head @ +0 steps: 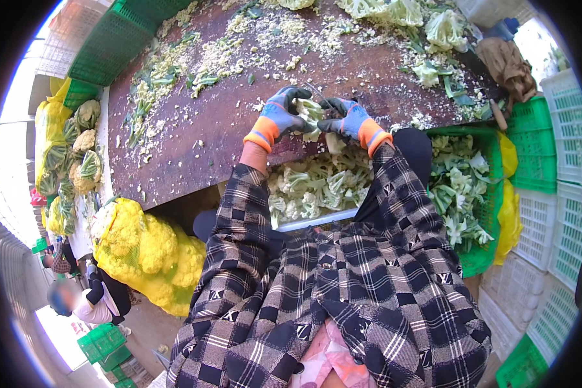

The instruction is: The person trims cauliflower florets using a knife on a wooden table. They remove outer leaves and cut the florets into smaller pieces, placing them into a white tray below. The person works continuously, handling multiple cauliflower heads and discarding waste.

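Observation:
My left hand (pixel 282 115), in a blue and grey work glove with an orange cuff, grips a cauliflower piece (pixel 310 115) above the table's near edge. Close beside it, my right hand (pixel 351 120), gloved alike, is closed around a small knife (pixel 318 93) whose thin blade points up and left. The right fingertips are near the cauliflower; whether they touch it is unclear. A pale stem piece (pixel 335 143) shows just below the right hand. Under my forearms, a white-rimmed crate (pixel 320 221) between my legs is filled with cut cauliflower florets (pixel 315 186).
Crumbs and leaf scraps litter the brown table (pixel 184 160). Cauliflower heads (pixel 401 12) lie at its far side. To my right stands a green crate (pixel 493 203) of leaves and trimmings. A yellow net sack (pixel 140 247) of cauliflower leans at left, with a co-worker (pixel 94 300) beyond.

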{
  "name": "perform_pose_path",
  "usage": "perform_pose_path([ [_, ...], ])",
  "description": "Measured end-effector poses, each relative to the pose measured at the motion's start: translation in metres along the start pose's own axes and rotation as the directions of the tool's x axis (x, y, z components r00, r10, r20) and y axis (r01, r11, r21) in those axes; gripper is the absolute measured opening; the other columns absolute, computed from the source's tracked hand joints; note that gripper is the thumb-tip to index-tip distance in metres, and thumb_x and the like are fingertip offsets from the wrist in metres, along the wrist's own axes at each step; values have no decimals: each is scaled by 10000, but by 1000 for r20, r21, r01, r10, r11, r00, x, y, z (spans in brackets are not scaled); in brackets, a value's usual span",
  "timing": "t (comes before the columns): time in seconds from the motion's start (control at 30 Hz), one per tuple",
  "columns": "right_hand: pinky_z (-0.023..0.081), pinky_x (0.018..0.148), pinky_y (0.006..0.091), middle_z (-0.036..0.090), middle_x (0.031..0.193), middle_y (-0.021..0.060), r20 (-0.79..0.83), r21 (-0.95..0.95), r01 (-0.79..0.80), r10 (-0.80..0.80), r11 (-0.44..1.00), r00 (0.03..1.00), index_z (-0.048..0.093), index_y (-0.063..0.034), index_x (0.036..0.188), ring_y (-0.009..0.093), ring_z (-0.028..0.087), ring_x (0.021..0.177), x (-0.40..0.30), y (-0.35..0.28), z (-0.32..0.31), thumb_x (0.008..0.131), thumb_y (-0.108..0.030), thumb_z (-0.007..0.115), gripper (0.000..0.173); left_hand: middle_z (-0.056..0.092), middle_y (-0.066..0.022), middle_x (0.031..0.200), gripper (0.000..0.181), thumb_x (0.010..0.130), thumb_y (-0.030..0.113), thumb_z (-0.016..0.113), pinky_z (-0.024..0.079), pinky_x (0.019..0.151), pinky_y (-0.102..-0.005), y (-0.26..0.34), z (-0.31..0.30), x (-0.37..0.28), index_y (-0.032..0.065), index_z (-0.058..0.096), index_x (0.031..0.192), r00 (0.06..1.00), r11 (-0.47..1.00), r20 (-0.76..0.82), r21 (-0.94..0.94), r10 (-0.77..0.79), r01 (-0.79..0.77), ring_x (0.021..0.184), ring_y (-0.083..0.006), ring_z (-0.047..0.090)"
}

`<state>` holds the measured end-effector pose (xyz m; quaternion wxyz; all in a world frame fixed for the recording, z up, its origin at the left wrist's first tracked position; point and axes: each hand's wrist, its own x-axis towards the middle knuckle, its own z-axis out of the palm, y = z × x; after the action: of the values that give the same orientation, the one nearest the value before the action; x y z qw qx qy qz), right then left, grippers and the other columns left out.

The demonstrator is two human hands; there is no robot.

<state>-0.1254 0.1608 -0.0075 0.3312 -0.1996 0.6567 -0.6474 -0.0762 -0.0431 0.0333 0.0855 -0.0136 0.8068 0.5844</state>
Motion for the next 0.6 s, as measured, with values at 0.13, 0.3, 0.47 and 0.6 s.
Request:
perform_pose_path([
  [0.13, 476, 634, 273, 634, 892, 44, -148, -284, 22, -67, 958, 987, 583, -95, 1096, 118, 574, 762, 8, -5, -11, 697, -167, 765, 444, 623, -85, 1071, 519, 662, -161, 597, 532, 766, -289, -16, -10, -17, 17, 553, 1147, 975, 832, -188, -555, -118, -6, 919, -194, 621],
  [0.3, 468, 534, 268, 613, 850, 22, -216, 314, 60, 10, 948, 976, 582, -66, 1068, 112, 563, 680, -5, -11, 17, 697, -148, 793, 434, 630, -97, 1027, 401, 750, -37, 646, 526, 738, -291, -31, -21, -23, -1, 539, 1135, 919, 771, -359, -627, -164, -108, 878, -192, 630],
  [0.47, 495, 680, 258, 634, 968, 21, -71, 487, 65, -35, 871, 997, 542, -65, 1169, 93, 581, 855, -12, -21, 73, 673, -97, 808, 564, 610, -85, 1010, 411, 761, 28, 661, 522, 711, -288, 5, 13, -65, 4, 493, 1135, 911, 892, -402, -441, -96, -101, 879, -170, 607],
  [0.6, 498, 676, 250, 639, 972, 9, 166, 452, -160, 94, 878, 982, 572, -39, 1125, 85, 586, 827, -44, -25, 71, 671, -33, 778, 498, 625, -53, 888, 237, 848, 120, 586, 471, 580, -214, 19, 16, -130, 23, 558, 1062, 889, 834, -331, -543, -315, 94, 663, -109, 583],
])
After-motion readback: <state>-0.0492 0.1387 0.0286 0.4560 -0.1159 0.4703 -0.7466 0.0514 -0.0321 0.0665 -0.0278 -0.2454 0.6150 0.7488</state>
